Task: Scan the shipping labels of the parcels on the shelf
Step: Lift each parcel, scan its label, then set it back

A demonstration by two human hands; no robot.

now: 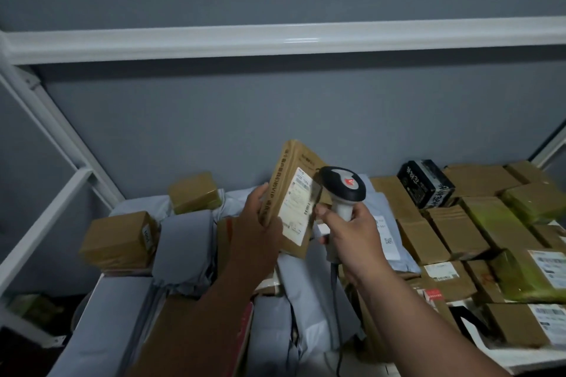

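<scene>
My left hand (258, 223) grips a flat brown cardboard parcel (291, 174) by its left edge and holds it upright above the shelf, tilted a little. Its white shipping label (298, 208) faces right. My right hand (352, 235) grips the white handle of a barcode scanner (343, 183). The scanner's dark head sits just right of the label's upper part, almost touching the parcel. A grey cable hangs from the handle.
The shelf holds many parcels: brown boxes (453, 229) packed at the right, some with labels, a black box (425, 183) at the back, grey mailer bags (183, 242) in the middle and left. A white shelf frame (275, 39) runs overhead and down the left.
</scene>
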